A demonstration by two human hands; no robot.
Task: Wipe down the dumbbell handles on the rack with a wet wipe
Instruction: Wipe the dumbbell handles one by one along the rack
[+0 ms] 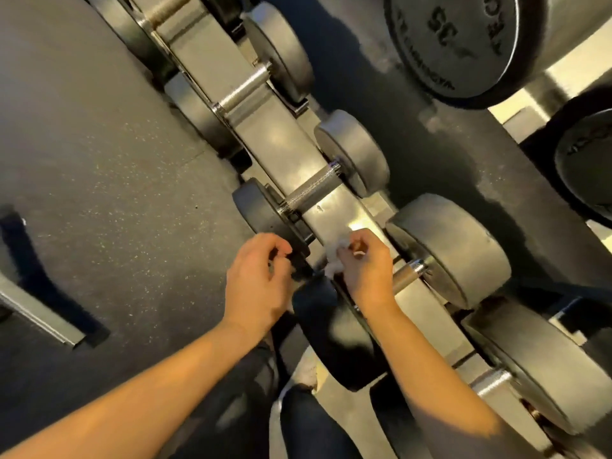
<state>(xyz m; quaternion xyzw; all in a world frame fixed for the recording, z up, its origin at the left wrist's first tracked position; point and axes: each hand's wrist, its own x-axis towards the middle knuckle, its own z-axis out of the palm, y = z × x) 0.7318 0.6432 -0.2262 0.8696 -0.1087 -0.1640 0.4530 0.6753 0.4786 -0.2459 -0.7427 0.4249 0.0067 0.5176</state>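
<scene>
The left hand (261, 279) hovers with fingers loosely curled, apparently holding nothing, at nine o'clock of the wet wipe (333, 261). The right hand (364, 266) pinches that crumpled wipe between thumb and fingertips, over the rack rail (275, 137). A dumbbell handle (406, 277) juts out at three o'clock of this hand, its near half hidden beneath it. This looks like a move between handles. Next the wipe must wrap a bar, perhaps the knurled handle (311, 190) at eleven o'clock. Blur hides whether the wipe touches metal.
</scene>
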